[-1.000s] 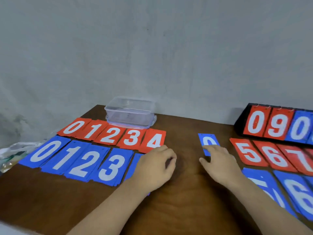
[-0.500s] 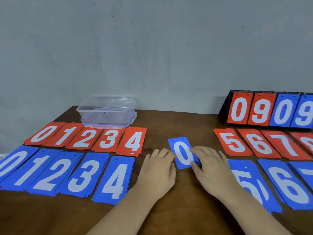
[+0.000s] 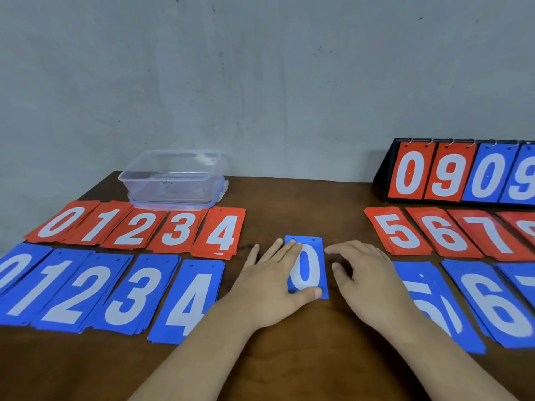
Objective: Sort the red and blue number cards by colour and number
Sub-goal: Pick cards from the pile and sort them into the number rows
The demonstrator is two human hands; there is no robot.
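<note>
Blue 0 card [image 3: 311,264], unsorted, pinned under flat-fingered left hand [image 3: 269,285], right hand [image 3: 367,282] loose-curled and empty at 3 o'clock; likely needs sliding to blue 0 pile [image 3: 11,282] at 9 o'clock.

The left forearm [image 3: 202,357] and right forearm [image 3: 451,360] are bare. The left hand [image 3: 272,287] and right hand [image 3: 367,282] are bare too, with short fingernails.

blue 0 card [image 3: 307,266], flat, between sorted rows

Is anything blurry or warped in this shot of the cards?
Head view: the blue 5 pile looks smeared, digit doubled; the blue 0 pile at the left edge leans, wide-angle stretch; the loose blue 0 card reads sharp; pale glare on the plastic box.
</note>
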